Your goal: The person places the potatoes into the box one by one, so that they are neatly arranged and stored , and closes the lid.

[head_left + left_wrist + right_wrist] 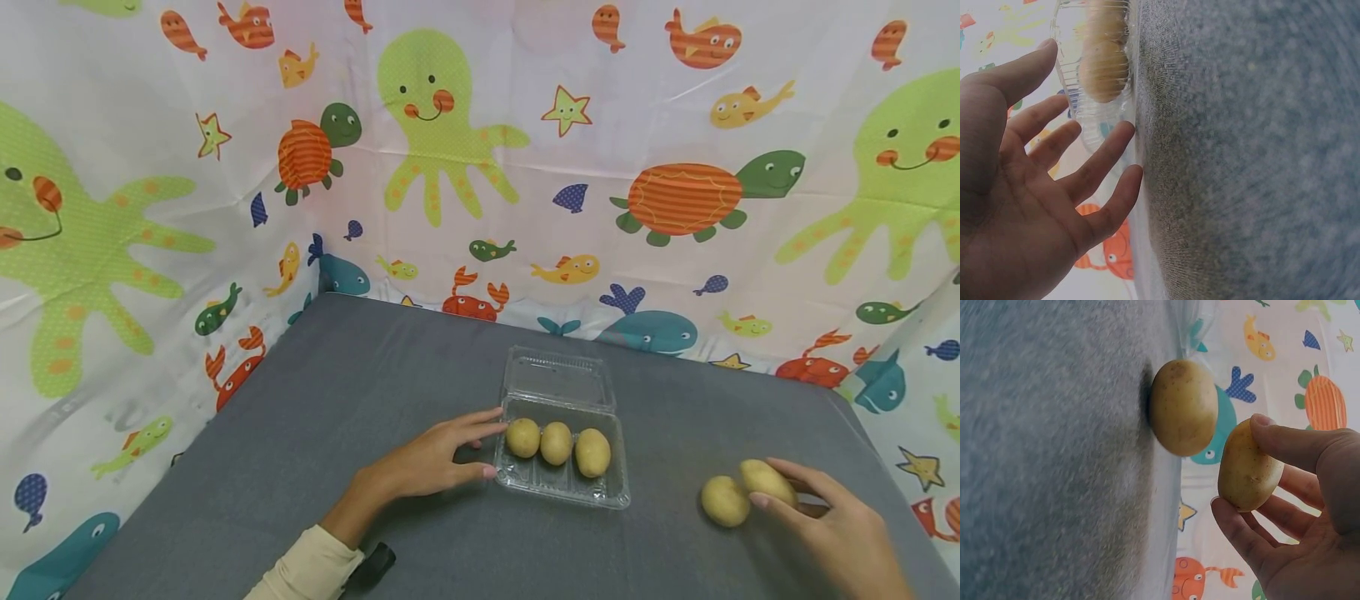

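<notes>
Three potatoes [556, 443] sit in a row inside a clear plastic clamshell box [563, 493], whose lid [558, 379] is folded back. My left hand [446, 457] is at the box's left side, fingers spread and fingertips right at its rim; the left wrist view shows this hand [1041, 175] holding nothing. On the right, my right hand [840, 517] pinches a potato [767, 482] between thumb and fingers. In the right wrist view that potato [1249, 469] is held off the table. Another potato [1184, 407] rests on the table beside it.
A grey cloth covers the table [420, 358]. Behind and at both sides hangs a white curtain [517, 200] printed with sea animals. A dark band [371, 567] shows at the left sleeve [307, 567].
</notes>
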{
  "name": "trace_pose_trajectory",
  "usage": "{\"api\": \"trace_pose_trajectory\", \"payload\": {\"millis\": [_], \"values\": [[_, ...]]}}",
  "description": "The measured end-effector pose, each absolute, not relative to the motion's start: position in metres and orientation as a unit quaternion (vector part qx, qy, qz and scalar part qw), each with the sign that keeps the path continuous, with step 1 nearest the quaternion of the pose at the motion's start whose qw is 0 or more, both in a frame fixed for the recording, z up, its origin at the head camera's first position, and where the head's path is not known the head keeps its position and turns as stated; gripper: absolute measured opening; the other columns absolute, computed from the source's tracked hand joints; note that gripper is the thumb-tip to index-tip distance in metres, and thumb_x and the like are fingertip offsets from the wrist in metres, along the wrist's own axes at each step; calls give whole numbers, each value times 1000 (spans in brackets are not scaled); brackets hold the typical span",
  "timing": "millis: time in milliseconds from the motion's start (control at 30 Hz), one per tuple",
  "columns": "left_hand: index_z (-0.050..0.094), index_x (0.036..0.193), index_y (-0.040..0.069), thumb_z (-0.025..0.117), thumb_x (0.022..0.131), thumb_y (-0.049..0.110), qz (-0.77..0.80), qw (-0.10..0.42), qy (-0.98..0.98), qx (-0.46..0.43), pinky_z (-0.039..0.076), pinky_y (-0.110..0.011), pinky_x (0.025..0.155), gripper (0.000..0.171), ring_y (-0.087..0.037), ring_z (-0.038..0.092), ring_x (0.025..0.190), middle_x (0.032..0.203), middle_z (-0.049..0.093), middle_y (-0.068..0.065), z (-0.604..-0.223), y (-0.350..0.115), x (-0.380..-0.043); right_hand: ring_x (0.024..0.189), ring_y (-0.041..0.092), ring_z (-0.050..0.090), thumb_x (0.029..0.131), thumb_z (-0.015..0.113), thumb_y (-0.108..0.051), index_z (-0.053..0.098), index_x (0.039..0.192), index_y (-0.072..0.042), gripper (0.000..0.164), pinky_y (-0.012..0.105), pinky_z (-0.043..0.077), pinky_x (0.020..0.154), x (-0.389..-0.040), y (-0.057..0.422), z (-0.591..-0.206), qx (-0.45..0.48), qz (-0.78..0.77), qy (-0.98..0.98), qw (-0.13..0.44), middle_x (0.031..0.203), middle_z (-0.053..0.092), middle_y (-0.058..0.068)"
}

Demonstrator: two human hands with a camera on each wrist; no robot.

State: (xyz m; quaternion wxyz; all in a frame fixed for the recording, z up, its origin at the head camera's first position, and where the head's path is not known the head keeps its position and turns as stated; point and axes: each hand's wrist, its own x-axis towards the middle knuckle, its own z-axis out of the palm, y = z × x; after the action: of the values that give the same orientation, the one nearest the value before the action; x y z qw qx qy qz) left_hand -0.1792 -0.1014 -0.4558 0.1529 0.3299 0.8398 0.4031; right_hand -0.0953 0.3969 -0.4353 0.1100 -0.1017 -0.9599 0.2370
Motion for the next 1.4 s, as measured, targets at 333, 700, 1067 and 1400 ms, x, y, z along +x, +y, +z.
{"api": "trace_pose_trajectory", "payload": {"millis": [333, 700, 1067, 1400], "values": [[44, 163, 25, 68, 104, 46, 397, 151, 843, 331, 45, -54, 115, 68, -22, 63, 132, 174, 28, 10, -455, -101, -178, 88, 4, 70, 88, 88, -42, 69, 133, -1, 63, 16, 53, 59, -95, 387, -429, -68, 248, -958, 128, 126, 70, 29], [44, 163, 25, 68, 104, 44, 397, 154, 843, 327, 45, -53, 115, 67, -23, 63, 132, 174, 28, 10, -454, -101, -178, 98, 9, 67, 90, 85, -46, 70, 135, -5, 62, 15, 54, 63, -100, 370, -420, -52, 254, -959, 110, 126, 70, 25], [44, 163, 26, 68, 104, 47, 400, 153, 842, 327, 45, -54, 115, 68, -22, 63, 132, 174, 28, 11, -455, -101, -178, 93, -18, 52, 88, 88, -44, 72, 132, -10, 58, 7, 49, 68, -106, 348, -415, -9, 267, -955, 131, 124, 73, 18], [45, 163, 26, 69, 103, 47, 403, 152, 841, 327, 45, -54, 115, 67, -23, 63, 133, 174, 29, 11, -455, -102, -179, 88, -15, 58, 84, 92, -39, 74, 131, -16, 55, 13, 53, 70, -111, 325, -413, 17, 290, -948, 130, 125, 74, 14]]}}
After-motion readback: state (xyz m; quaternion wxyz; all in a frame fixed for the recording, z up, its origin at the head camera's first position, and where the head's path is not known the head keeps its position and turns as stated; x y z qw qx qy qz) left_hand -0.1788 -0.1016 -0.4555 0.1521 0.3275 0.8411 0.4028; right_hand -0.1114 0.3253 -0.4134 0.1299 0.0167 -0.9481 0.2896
